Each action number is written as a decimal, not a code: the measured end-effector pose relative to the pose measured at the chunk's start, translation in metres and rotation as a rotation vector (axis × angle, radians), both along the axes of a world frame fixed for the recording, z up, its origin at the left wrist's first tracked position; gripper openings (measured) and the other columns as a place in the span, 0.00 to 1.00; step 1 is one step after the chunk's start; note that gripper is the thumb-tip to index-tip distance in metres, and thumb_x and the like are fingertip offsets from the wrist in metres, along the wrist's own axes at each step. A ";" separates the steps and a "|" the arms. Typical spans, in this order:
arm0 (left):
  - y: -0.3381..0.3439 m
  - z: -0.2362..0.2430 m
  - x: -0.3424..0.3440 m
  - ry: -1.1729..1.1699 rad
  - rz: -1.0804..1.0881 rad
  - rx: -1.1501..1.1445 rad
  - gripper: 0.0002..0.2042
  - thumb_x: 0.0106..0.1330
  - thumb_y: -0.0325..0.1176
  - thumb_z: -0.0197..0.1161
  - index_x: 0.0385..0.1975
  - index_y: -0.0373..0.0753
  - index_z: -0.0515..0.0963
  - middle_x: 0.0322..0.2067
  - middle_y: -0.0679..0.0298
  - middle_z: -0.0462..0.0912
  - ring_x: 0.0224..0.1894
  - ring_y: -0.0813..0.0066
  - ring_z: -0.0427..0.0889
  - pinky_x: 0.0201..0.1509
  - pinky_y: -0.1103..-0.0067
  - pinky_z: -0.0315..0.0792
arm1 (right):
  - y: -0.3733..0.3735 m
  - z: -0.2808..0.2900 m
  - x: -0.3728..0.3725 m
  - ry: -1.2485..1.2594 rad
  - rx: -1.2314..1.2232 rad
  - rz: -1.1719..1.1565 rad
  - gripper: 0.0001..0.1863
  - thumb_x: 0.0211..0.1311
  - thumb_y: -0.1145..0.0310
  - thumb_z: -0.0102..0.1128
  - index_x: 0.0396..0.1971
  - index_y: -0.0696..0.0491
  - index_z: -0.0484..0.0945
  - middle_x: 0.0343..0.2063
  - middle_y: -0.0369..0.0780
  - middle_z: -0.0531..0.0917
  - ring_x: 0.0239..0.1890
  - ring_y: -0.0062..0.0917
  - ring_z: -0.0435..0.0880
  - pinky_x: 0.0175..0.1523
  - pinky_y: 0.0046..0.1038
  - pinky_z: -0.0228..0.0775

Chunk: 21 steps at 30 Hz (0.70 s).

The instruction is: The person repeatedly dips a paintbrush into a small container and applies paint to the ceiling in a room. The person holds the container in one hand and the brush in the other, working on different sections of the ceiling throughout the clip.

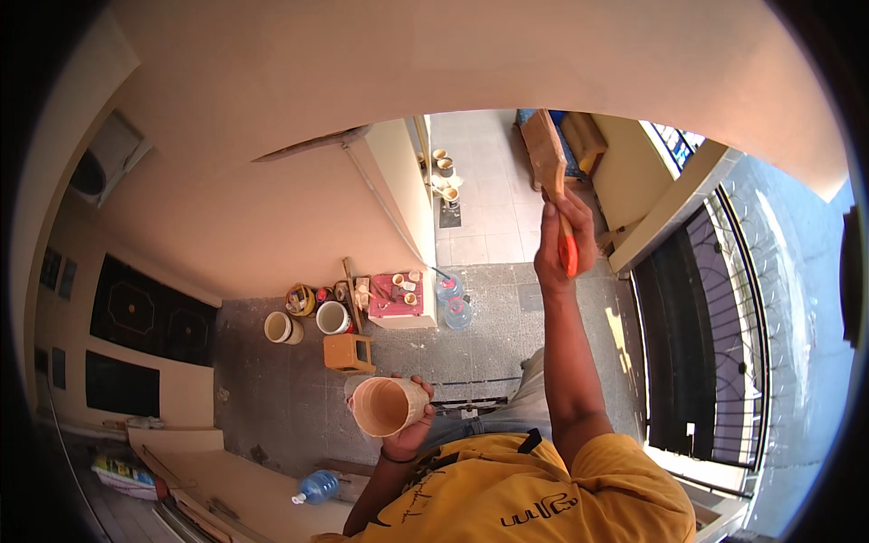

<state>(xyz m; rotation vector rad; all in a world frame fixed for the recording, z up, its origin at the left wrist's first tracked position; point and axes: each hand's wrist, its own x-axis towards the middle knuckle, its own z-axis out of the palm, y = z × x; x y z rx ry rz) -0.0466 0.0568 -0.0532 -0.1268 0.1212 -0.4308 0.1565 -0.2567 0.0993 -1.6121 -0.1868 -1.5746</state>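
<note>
My right hand (568, 242) is closed round the handle of a wide paintbrush (545, 149), its arm stretched up and forward. The wooden handle ends in an orange-red tip, and the bristle end points upward. It reaches the lower edge of a peach-painted wall surface (434, 63); whether it touches I cannot tell. Held lower, in front of my body, is a peach-stained plastic cup (385, 405), gripped round its side by my left hand (412, 430). Its mouth faces up, with peach colour coating the inside.
Far below stand buckets (333, 319), a wooden stool (348, 353) and a red-topped table (394, 297) with small cups. Large water bottles (458, 313) stand beside the table, and another bottle (319, 487) lies lower left. A dark metal gate (679, 335) runs along the right.
</note>
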 end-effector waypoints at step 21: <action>0.013 -0.035 -0.010 -0.078 0.194 -0.022 0.29 0.70 0.55 0.62 0.64 0.43 0.72 0.63 0.50 0.72 0.67 0.46 0.70 0.59 0.54 0.79 | 0.021 0.085 -0.006 0.153 0.715 0.686 0.14 0.61 0.74 0.73 0.42 0.60 0.78 0.39 0.44 0.85 0.38 0.33 0.88 0.45 0.35 0.85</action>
